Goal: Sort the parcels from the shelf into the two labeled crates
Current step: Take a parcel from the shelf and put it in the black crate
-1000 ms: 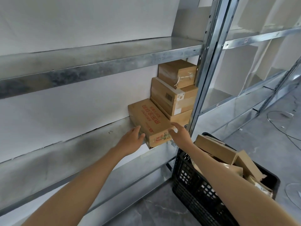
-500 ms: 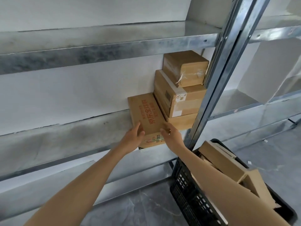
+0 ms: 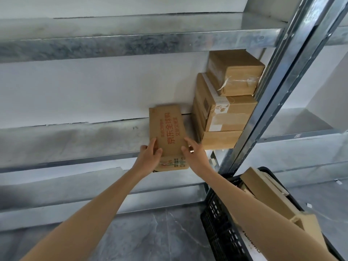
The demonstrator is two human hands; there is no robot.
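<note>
Between the two hands, at the front lip of the shelf (image 3: 66, 142), lies a flat brown parcel (image 3: 166, 129) with red print on its top face. Its long side runs away from the person and its near end juts out past the lip. The left hand (image 3: 149, 159) holds the near left corner, its fingers laid over the top face and partly closed on the edge; its grip under the parcel is hidden. The right hand (image 3: 194, 155) takes the near right edge, thumb on top and fingers bent down the side, so both hands clasp the parcel from opposite sides. Just past the right hand's fingertips, to its right, a stack (image 3: 224, 110) of three brown boxes stands at the shelf's end, the smallest on top. A thin strip of shelf shows between the stack and the parcel. Right of the stack rises a grey metal post (image 3: 273, 95). Below the right forearm a black crate (image 3: 222, 228) stands on the grey floor (image 3: 150, 240), holding several cartons (image 3: 267, 194) piled unevenly above its rim.
</note>
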